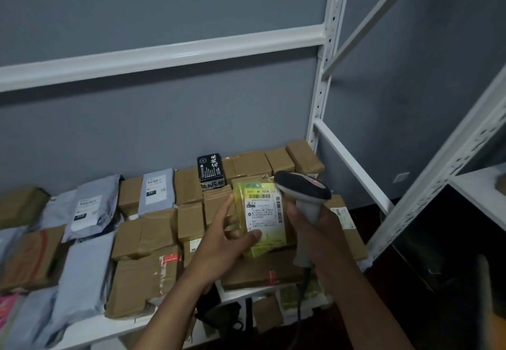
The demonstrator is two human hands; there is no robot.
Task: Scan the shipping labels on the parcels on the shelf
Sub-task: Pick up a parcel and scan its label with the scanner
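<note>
A yellow-green parcel (261, 222) with a white shipping label (264, 211) is tilted up above the packed shelf. My left hand (221, 243) holds it, thumb on the label's lower edge and fingers behind its left side. My right hand (309, 225) grips the grey handle of a barcode scanner (302, 189), whose dark head sits just right of the label's top corner with a red light showing on it. Its cable hangs down below my wrist.
The white shelf board (115, 330) is packed with brown cardboard boxes (153, 234), grey poly mailers (82, 275) and a black box (210, 170). A white upright post (324, 75) stands at the back right. Another white rack (482, 185) lies to the right.
</note>
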